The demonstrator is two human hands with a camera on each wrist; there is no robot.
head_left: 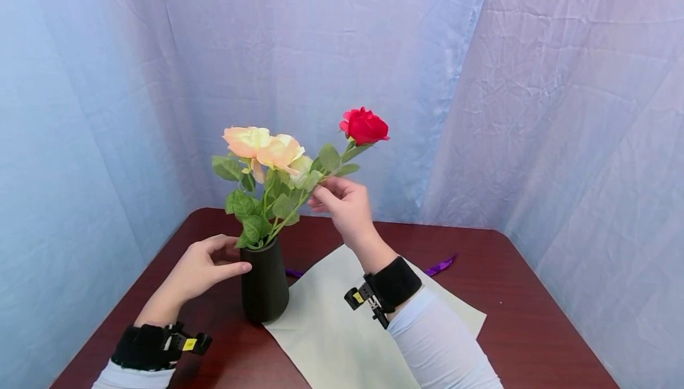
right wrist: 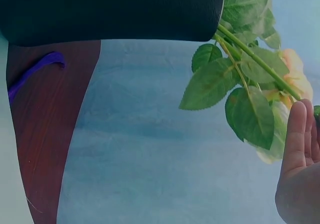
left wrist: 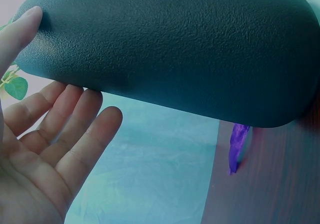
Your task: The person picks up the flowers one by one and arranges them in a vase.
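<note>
Vase (head_left: 264, 285), dark and upright, stands on the table (head_left: 534, 318) at the pale sheet's (head_left: 342, 341) corner; the left hand (head_left: 205, 267) rests its thumb on its side, fingers relaxed. The right hand (head_left: 342, 202) pinches the red rose's (head_left: 363, 126) stem above the rim, just below the bloom.

Left wrist: thumb (left wrist: 17, 29) touches the vase (left wrist: 175, 49), fingers straight beneath.

Right wrist: fingertips (right wrist: 297, 134) beside leaves (right wrist: 220, 82); the pinch itself seems hidden.

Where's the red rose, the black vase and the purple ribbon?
red rose (head_left: 364, 125), head view, on its petals
black vase (head_left: 265, 285), head view, on its side wall
purple ribbon (head_left: 440, 266), head view, mid-strip
</note>
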